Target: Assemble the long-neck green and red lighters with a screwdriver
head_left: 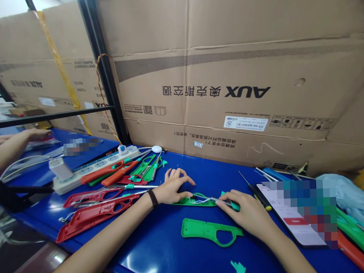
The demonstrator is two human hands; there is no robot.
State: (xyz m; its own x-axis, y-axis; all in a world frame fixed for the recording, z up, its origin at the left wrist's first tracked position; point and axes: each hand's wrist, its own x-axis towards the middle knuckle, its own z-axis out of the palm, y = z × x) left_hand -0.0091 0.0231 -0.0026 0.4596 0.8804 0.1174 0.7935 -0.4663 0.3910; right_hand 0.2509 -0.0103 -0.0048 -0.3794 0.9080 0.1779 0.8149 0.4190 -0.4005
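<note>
A green lighter half-shell (202,203) with thin white wires and small parts in it lies flat on the blue table. At its left end is my left hand (176,187), fingers apart, with the thumb against the shell. My right hand (242,210) is closed at the other end, pinching a slim metal piece (217,199); a teal-green part (235,206) shows by these fingers. How the metal piece joins the shell is hidden by the hand. Nearer to me rests a matching green half-shell (200,228) with a trigger opening. A small teal trigger piece (238,268) lies at the front.
Red half-shells (95,215) with metal tubes, orange-handled lighters (120,174) and a white power strip (96,169) lie on the left. On the right are a phone (292,216), a screwdriver (258,193) and more lighters (355,230). Cardboard (227,71) stands behind. Another person's hand (32,135) is far left.
</note>
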